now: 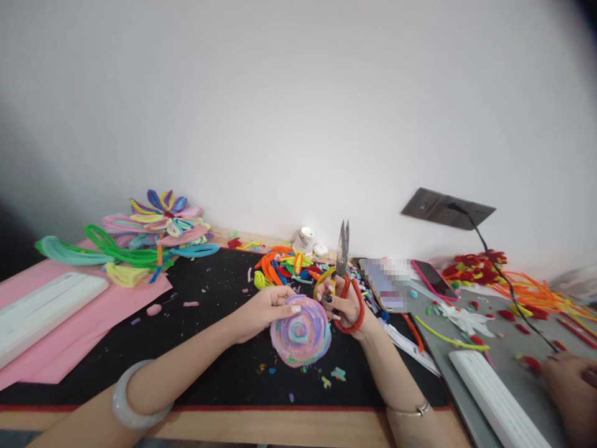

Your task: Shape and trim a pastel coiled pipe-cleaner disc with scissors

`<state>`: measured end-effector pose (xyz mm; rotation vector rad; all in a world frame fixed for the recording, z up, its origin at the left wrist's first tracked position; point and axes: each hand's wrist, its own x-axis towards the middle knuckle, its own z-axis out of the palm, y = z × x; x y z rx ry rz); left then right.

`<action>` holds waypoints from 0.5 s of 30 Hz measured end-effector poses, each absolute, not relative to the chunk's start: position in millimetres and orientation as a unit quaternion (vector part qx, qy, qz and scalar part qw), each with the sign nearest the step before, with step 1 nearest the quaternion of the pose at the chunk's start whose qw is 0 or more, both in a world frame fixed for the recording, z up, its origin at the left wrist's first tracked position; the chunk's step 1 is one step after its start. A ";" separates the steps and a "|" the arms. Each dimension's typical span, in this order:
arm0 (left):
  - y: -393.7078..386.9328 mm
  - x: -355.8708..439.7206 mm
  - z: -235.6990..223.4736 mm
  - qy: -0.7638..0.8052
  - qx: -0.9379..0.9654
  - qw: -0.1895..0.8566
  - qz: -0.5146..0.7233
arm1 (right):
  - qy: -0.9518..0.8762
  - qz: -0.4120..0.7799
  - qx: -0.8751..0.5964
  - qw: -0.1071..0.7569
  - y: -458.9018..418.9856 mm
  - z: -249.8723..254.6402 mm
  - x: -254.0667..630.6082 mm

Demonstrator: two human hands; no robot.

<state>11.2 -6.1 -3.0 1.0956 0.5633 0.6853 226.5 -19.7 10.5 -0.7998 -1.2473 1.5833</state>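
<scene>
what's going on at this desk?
A person's left hand holds a round, flat, multicoloured fuzzy disc above a black mat. Their right hand holds red-handled metal scissors, blades pointing up, away from the disc; a narrow yellow strip curves at that hand. A loose pile of bright fuzzy stems lies behind. Another person's hand shows at the right edge.

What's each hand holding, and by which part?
The left hand pinches the round disc by its upper-left edge. The right hand holds scissors by the red handles; whether it also grips the yellow strip, I can't tell.
</scene>
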 end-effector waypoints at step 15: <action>2.0 13.7 -9.0 0.390 0.491 0.606 0.488 | -0.679 0.091 -0.716 0.134 -62.9 30.6 207.3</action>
